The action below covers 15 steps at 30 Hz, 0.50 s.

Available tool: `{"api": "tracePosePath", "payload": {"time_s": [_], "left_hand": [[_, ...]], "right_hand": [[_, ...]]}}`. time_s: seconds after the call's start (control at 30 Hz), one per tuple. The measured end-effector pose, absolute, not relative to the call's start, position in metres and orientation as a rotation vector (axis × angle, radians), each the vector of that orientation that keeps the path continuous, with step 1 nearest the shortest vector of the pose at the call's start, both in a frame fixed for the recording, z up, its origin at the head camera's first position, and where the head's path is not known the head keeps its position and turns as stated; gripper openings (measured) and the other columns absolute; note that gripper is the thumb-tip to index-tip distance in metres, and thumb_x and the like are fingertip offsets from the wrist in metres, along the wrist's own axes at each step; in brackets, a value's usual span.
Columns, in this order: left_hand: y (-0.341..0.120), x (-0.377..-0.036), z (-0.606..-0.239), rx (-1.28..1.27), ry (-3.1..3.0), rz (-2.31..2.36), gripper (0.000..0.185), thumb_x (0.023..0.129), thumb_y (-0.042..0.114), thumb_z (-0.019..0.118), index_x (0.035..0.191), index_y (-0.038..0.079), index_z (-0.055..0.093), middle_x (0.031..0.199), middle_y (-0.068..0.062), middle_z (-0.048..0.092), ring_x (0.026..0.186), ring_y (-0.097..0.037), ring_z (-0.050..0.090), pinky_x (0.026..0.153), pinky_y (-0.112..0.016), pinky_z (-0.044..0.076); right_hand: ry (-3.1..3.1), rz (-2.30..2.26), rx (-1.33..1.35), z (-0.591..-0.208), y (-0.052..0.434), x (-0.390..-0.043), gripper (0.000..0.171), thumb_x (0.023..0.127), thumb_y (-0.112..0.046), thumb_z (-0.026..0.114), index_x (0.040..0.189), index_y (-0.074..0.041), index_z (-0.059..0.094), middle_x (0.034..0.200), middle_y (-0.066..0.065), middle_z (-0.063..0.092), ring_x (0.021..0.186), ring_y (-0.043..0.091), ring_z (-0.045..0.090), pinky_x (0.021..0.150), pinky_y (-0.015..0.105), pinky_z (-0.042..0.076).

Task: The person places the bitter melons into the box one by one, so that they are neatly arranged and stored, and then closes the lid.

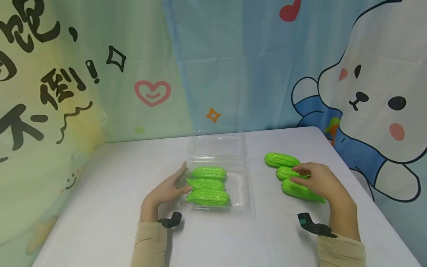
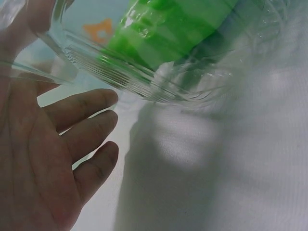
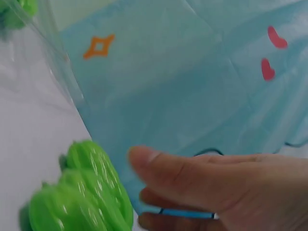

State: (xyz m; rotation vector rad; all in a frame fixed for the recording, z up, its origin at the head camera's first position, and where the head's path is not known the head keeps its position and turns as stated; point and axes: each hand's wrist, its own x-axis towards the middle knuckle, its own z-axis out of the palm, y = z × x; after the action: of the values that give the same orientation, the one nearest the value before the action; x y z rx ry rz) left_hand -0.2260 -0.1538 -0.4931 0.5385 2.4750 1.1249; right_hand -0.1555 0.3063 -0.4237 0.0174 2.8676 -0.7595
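A clear plastic clamshell tray (image 1: 241,185) lies open at the table's middle, its lid (image 1: 217,145) folded back. Three green bitter gourds (image 1: 208,197) lie side by side in it. My left hand (image 1: 170,189) rests with straight fingers against the tray's left wall; in the left wrist view the fingers (image 2: 86,130) lie relaxed beside the tray's ribbed wall (image 2: 144,86). Three more gourds lie loose at the right: a far one (image 1: 281,160), a middle one (image 1: 285,172) and a near one (image 1: 297,190). My right hand (image 1: 317,181) reaches over the near two, thumb (image 3: 159,161) extended, gripping nothing.
The table (image 1: 110,193) has a white cloth and ends close to the right of the loose gourds. Printed cartoon curtains (image 1: 233,66) hang behind it on all sides. Black camera mounts (image 1: 171,220) sit at both wrists.
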Motion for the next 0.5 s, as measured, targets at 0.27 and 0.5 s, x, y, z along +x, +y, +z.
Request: {"api": "tracePosePath", "payload": {"time_s": [0.27,0.5], "left_hand": [[-0.154,-0.226,-0.493,0.540,2.476,1.121,0.098,0.082,0.055,0.065,0.154,0.023,0.005,0.159,-0.003,0.019,0.148,-0.024,0.011,0.120,-0.048,0.014],[-0.154,-0.226,-0.494,0.543,2.482,1.125,0.099,0.083,0.054,0.065,0.154,0.021,0.005,0.159,-0.004,0.018,0.148,-0.025,0.011,0.120,-0.049,0.013]], "right_hand": [[2.725,-0.665,0.049,-0.436,0.331,-0.150,0.062,0.079,-0.045,0.073,0.123,-0.004,0.062,0.121,0.024,0.061,0.114,0.045,0.052,0.088,0.062,0.046],[2.719,-0.656,0.016,-0.443,0.330,-0.152,0.058,0.076,-0.036,0.077,0.121,-0.002,0.063,0.120,0.024,0.062,0.113,0.043,0.053,0.091,0.060,0.046]]}}
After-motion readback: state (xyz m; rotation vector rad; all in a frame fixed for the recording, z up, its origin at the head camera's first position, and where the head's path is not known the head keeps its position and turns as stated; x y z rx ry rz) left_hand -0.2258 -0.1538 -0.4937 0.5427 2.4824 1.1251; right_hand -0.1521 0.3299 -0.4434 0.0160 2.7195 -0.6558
